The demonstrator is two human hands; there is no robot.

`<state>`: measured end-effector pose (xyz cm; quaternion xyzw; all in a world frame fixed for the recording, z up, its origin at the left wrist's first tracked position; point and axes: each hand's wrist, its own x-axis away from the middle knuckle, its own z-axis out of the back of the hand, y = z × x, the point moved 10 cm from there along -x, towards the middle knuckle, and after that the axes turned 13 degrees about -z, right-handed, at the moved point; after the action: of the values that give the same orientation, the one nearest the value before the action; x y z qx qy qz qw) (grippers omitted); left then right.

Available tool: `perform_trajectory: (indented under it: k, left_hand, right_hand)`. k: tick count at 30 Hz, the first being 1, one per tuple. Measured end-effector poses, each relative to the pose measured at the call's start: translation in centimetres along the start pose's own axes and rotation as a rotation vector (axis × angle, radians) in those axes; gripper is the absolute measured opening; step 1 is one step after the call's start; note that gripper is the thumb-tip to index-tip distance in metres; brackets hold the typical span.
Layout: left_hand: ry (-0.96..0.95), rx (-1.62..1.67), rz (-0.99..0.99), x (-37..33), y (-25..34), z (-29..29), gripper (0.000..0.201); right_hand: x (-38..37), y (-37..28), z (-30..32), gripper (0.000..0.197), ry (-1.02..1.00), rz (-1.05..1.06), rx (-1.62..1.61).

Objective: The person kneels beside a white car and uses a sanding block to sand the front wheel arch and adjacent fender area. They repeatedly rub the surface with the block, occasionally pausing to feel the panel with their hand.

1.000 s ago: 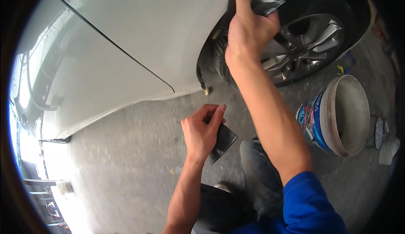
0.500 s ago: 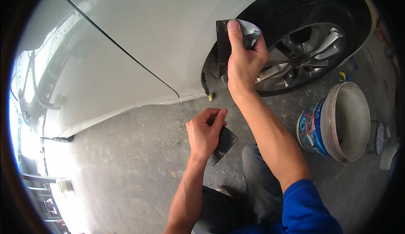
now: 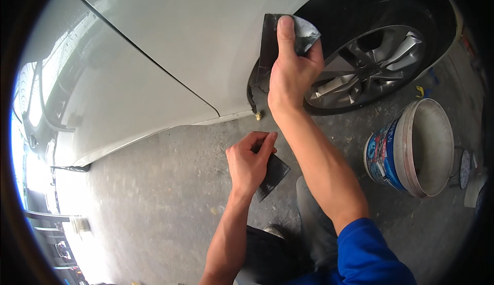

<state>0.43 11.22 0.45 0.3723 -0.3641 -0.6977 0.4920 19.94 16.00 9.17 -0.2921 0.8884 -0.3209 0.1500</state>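
Note:
My right hand [image 3: 296,74] pinches a dark sandpaper-like sheet [image 3: 268,43], thumb on its near face; one corner curls over, greyish and shiny. It is raised in front of the car's wheel-arch edge; whether it touches the car cannot be told. Lower down, my left hand [image 3: 247,164] is closed on a flat black rectangular piece [image 3: 274,176], held between thumb and fingers over the floor. The pale car panel [image 3: 190,38] fills the upper left, with a dark seam running across it. Right of my right hand is the tyre [image 3: 396,2] with a silver spoked wheel [image 3: 337,86].
A white-rimmed bucket [image 3: 402,146] with a blue printed side stands on the right, near the wheel. A small yellowish lump [image 3: 258,116] sits by the sill end. Yellow scrap [image 3: 420,91] lies on the concrete floor [image 3: 159,197]. My knee [image 3: 314,208] is below.
My right hand has moved slightly up and left with the dark sheet. My left hand and its black piece stay almost where they were.

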Motion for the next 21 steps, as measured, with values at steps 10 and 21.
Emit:
perform_trajectory:
  k: [10,21]
  left_hand:
    - [0.012,0.013,0.001,-0.1,0.0,0.4,0.025]
    - [0.004,0.016,0.013,0.6,0.3,0.0,0.024]
  right_hand:
    - [-0.2,0.1,-0.2,0.025,-0.075,-0.038,0.065]
    - [-1.1,-1.8,-1.2,0.041,-0.040,0.025,0.035]
